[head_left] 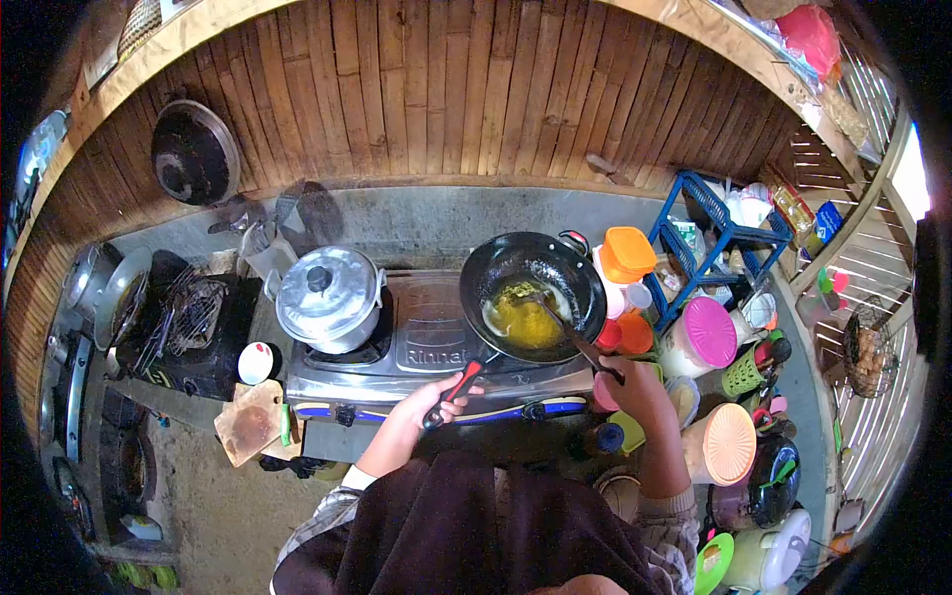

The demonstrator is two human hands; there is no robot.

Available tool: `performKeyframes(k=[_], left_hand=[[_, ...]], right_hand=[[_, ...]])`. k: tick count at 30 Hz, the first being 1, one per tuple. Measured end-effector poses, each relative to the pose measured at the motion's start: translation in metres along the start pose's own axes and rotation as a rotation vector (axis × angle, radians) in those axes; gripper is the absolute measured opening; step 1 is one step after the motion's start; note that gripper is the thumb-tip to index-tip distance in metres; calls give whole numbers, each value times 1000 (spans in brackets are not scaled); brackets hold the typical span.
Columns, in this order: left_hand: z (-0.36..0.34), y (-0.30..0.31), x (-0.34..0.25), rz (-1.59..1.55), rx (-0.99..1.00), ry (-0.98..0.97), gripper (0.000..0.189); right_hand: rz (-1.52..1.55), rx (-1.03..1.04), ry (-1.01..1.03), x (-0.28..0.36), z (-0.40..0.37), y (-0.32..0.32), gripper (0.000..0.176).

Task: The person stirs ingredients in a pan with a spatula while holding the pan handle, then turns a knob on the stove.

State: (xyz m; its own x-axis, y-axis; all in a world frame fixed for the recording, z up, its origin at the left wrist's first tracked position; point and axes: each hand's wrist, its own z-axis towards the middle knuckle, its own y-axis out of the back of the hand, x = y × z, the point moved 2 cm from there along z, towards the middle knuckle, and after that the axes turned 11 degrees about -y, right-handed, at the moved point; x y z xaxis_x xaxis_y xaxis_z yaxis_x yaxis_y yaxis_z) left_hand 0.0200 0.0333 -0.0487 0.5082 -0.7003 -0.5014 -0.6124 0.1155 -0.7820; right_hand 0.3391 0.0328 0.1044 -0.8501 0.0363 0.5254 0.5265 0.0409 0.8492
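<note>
In the head view, the left grip (436, 399) wraps the handle (471, 373) of the wok (483, 273) on the stove (421, 347) while the right grip (633, 385) clasps the spatula (585, 346) in yellow food (529, 325), so stirring likely calls for a braced wok and low, gentle strokes

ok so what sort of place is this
Most likely a home kitchen: a two-burner stove holds a lidded pot and a black wok, plastic containers crowd the right side, and a pot lid hangs on the bamboo wall.
</note>
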Motion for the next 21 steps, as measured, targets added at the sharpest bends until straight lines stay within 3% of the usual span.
performKeyframes(k=[13,18,21], left_hand=[[-1,-2,0,33,-6,-9,52],[2,5,1,-5,68,-16,53],[2,6,2,-17,64,-13,53]], right_hand=[[-131,108,-63,-7,-60,63,29],[-145,157,-187,8,-69,78,30],[-91,151,-102,-14,-58,59,29]])
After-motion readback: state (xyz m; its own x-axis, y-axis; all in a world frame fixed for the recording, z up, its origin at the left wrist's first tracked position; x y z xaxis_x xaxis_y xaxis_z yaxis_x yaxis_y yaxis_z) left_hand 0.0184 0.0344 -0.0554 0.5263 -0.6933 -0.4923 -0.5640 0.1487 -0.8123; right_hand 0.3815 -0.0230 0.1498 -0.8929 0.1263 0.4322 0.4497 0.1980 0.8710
